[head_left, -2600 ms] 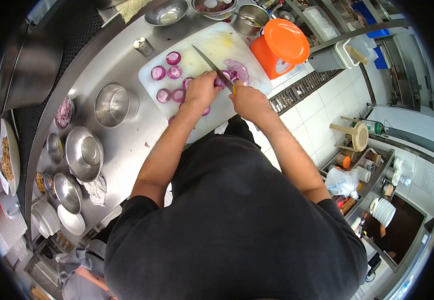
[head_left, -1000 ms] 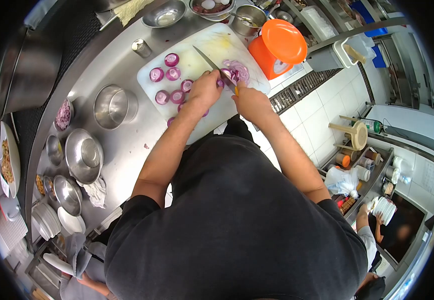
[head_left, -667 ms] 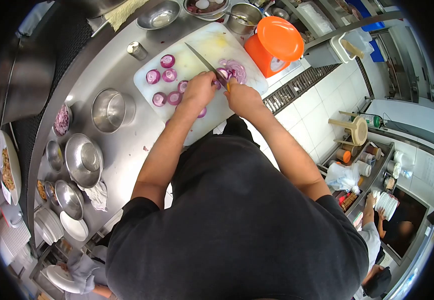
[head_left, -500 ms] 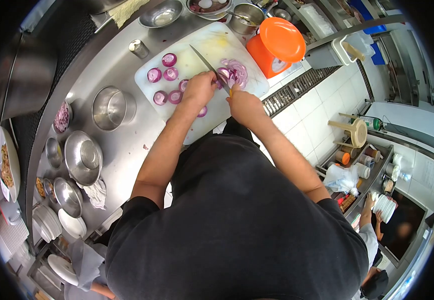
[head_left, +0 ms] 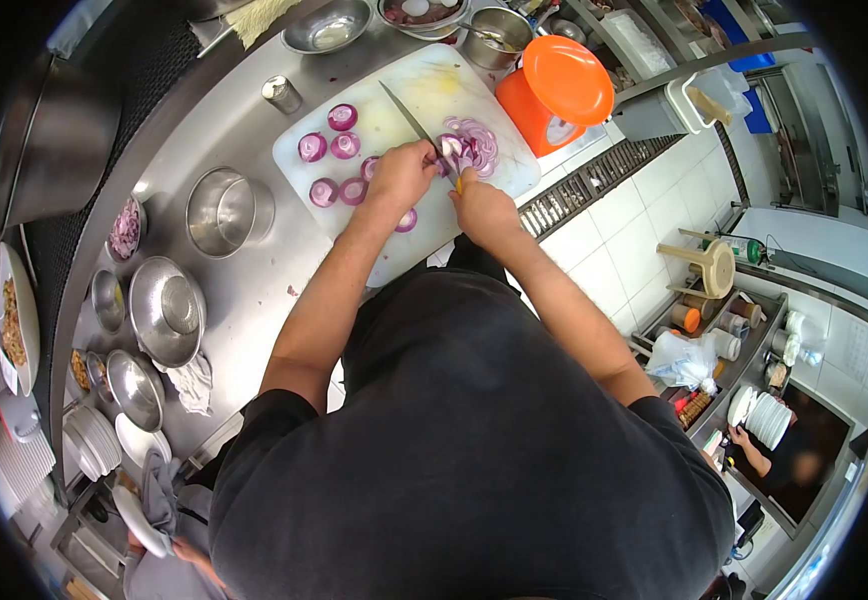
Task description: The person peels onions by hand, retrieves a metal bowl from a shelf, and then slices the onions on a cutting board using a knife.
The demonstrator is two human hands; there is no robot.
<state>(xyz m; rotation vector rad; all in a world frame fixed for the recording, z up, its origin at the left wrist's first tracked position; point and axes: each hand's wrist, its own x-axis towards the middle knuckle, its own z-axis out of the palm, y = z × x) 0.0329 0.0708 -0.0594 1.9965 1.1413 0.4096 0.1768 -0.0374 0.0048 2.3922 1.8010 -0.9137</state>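
Note:
On the white cutting board [head_left: 299, 150], my right hand [head_left: 487, 207] grips a knife [head_left: 406, 108] by its yellow handle, the blade pointing up and left across the board. My left hand [head_left: 403, 172] is closed beside the blade on a purple onion piece [head_left: 451, 145], mostly hidden by the fingers. A pile of thin onion slices [head_left: 479, 140] lies right of the blade. Several onion halves [head_left: 345, 145] rest on the board left of my left hand, and one [head_left: 407, 220] sits below it.
An orange scale [head_left: 534, 102] stands at the board's right edge. Left are a steel pot [head_left: 222, 212], a colander [head_left: 167, 310] and a small can [head_left: 281, 94]. One person holds a plate [head_left: 141, 518] at lower left; another handles stacked plates [head_left: 766, 418] at right.
Both my hands stay almost in place with the knife. At lower left, the other person's plate and cloth have shifted. At right, one person has left view and the plate stack has changed position.

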